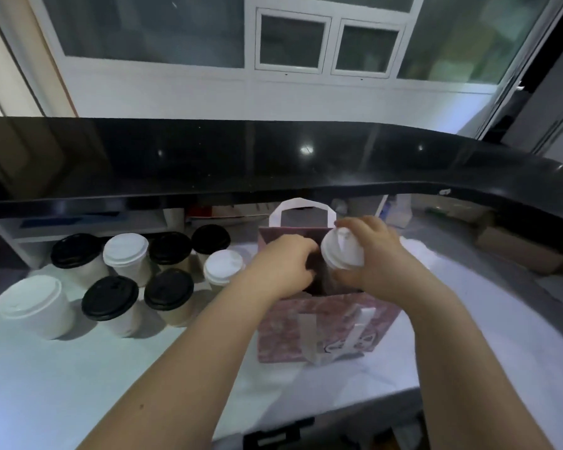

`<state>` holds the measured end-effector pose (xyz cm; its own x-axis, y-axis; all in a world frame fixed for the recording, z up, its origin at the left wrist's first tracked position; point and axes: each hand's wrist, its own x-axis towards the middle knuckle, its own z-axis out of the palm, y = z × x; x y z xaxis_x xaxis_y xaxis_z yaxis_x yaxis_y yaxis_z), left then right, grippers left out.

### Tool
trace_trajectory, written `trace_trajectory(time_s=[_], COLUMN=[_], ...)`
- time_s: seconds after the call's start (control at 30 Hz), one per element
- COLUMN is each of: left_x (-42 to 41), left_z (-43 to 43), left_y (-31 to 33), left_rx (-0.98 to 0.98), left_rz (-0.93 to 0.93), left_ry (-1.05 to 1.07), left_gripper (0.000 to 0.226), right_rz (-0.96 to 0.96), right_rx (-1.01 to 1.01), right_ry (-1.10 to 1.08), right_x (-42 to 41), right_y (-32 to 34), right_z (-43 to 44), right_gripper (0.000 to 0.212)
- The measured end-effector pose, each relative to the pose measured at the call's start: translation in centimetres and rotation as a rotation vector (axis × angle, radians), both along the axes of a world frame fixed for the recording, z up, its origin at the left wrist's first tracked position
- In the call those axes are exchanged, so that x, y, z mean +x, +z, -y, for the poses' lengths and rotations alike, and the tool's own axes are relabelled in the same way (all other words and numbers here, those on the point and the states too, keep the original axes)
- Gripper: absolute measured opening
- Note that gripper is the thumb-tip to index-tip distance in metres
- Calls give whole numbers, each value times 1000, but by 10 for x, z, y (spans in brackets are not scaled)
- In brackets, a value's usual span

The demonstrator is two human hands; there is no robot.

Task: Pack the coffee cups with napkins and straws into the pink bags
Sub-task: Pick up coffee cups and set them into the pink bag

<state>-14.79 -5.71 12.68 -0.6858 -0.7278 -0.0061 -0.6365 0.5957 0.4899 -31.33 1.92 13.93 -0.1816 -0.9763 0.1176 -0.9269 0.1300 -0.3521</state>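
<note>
On the white worktop [46,384], the waiting cups [111,297] stand in a cluster at 9 o'clock from the bag. Some have black lids and some white, and the nearest is just beside the left forearm. That arm should stay high and close to the bag, because a drifting elbow would knock them.

The left hand [285,264] sits at the 9 o'clock edge of the bag's mouth, with its fingers curled down into the dark opening. The fingertips are hidden, so I cannot tell whether they pinch the wall or only press it outward. Its job, as I judge it, is to spread the mouth, so it should pull toward 9 o'clock and hold firm.

The pink bag [322,323] stands upright in the middle of the worktop. Its far handle [301,206] stands up at 12 o'clock and its near handle [355,332] is folded down the front.

The white-lidded coffee cup [342,251] is at the 3 o'clock side of the mouth, lid uppermost and somewhat tilted. Its body seems to be entering the opening. The right hand [377,254] wraps the lid, fingers over the top and thumb below. A lid grip can pop loose, so the cup should be levelled, lowered slowly until the base meets the bag floor, and only then released. I can make out no napkins or straws.
</note>
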Motion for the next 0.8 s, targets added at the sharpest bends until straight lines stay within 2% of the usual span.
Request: trace_trajectory(time_s=[0.07,0.1,0.13,0.23,0.3,0.37,0.47,0.6,0.73,0.8], left_x=[-17,-23,-28,-34,-35,-37,-45,-59,-62,-60], left_z=[0,-1,0,-3,-9,-15,-26,-39,-48,-51], left_y=[-4,-6,-8,-19,-23,-27,-32,-41,-49,-50], left_rx=[-6,-13,-24,-100,-146,-173,-118,-42,-45,-64], left_rz=[68,93,123,358,450,465,427,407,408,409], left_ry=[27,33,29,16,34,45,73,123,127,136], left_gripper=[11,15,27,99,124,137,147,148,155,158], right_rz=[-15,-48,-90,-157,-166,-188,-272,-390,-387,-325], right_rx=[69,117,159,217,254,304,367,277,243,256], right_ry=[29,30,32,54,58,84,157,185,265,333], right_x=[-10,-15,-22,-51,-72,-85,-84,-77,-79,-77], right_y=[-8,-11,-14,-19,-20,-22,-29,-40,-48,-51], right_z=[8,11,13,14,13,13,17,21,17,17], right_gripper=[83,86,88,87,87,88,81,72,73,75])
